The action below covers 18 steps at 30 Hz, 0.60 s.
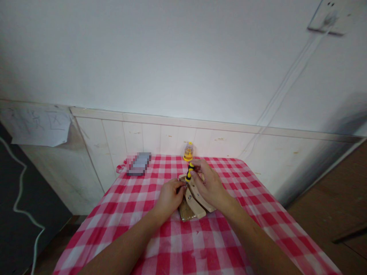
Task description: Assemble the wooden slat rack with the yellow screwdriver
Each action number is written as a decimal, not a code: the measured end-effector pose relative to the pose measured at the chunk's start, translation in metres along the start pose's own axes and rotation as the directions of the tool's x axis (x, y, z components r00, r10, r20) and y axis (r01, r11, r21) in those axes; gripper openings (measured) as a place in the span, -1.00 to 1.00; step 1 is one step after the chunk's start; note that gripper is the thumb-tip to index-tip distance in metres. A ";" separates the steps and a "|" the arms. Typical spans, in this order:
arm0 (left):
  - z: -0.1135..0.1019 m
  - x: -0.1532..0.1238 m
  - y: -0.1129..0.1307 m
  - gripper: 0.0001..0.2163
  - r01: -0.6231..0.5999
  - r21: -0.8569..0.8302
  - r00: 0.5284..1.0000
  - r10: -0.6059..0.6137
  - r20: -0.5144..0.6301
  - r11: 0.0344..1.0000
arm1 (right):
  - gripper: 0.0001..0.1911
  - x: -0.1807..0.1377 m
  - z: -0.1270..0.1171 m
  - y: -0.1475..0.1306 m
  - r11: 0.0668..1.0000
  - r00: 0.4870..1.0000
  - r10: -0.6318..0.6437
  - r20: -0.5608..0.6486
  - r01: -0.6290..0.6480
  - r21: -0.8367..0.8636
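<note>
My right hand (207, 182) is closed around the yellow and black handle of a small screwdriver (189, 172), held upright with its tip down on a pale wooden piece (197, 206). That wooden piece lies on the red and white checked tablecloth (183, 244). My left hand (169, 196) is closed in a pinch at the screwdriver's tip, pressing on the wooden piece's left end. What its fingertips pinch is too small to make out.
A yellow bit holder with a clear cap (188, 151) stands at the table's far edge by the white panelled wall. A blurred grey flat object (139, 164) lies at the far left. A paper sheet (38, 126) hangs at left; a wall socket (329, 17) is at upper right.
</note>
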State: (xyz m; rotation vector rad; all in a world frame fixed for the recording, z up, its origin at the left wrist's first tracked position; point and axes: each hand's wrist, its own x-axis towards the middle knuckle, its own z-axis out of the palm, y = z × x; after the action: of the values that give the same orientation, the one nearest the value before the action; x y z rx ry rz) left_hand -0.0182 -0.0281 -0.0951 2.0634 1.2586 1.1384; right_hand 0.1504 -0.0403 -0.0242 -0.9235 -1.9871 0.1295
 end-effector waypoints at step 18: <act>-0.001 0.000 0.001 -0.74 0.008 -0.006 1.000 -0.008 0.008 1.000 | -0.75 0.006 -0.002 0.002 0.999 0.998 0.039 -0.040 -0.038 0.024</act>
State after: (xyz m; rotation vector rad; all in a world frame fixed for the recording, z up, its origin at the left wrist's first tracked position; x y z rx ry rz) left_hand -0.0181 -0.0287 -0.0936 2.0551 1.2568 1.1283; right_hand 0.1508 -0.0356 -0.0196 -0.9433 -1.9271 0.1541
